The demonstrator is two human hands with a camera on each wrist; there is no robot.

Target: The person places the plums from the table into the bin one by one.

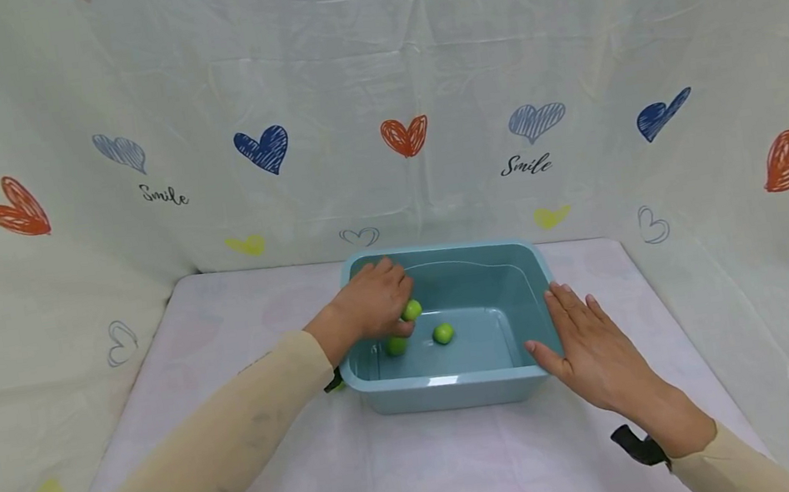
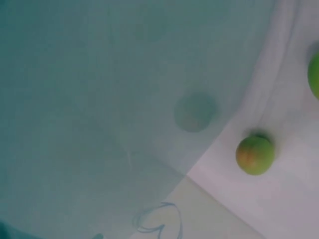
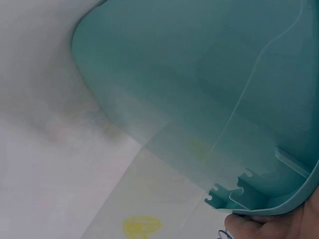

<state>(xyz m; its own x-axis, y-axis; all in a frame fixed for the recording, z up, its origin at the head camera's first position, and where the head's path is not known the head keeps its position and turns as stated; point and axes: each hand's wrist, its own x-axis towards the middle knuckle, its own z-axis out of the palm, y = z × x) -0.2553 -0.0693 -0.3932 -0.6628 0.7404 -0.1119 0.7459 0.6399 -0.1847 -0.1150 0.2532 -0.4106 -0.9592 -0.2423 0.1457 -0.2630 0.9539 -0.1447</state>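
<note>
A light blue plastic bin (image 1: 453, 393) stands on the table. My left hand (image 1: 375, 299) reaches over its left rim and pinches a small round green fruit (image 1: 411, 310) between thumb and fingers. Two more green fruits lie on the bin floor, one (image 1: 396, 347) just below that hand and one (image 1: 443, 333) nearer the middle. Along the right rim rests my right hand (image 1: 593, 344), fingers straight and thumb over the front corner. The right wrist view has its fingertips (image 3: 259, 226) at the bin's edge.
Outside the bin, a green fruit with a reddish patch (image 2: 255, 155) lies on the white cloth, with another (image 2: 315, 74) at the view's edge. A blurred round shape shows through the bin wall. A heart-patterned curtain (image 1: 337, 52) surrounds the table on the back and sides.
</note>
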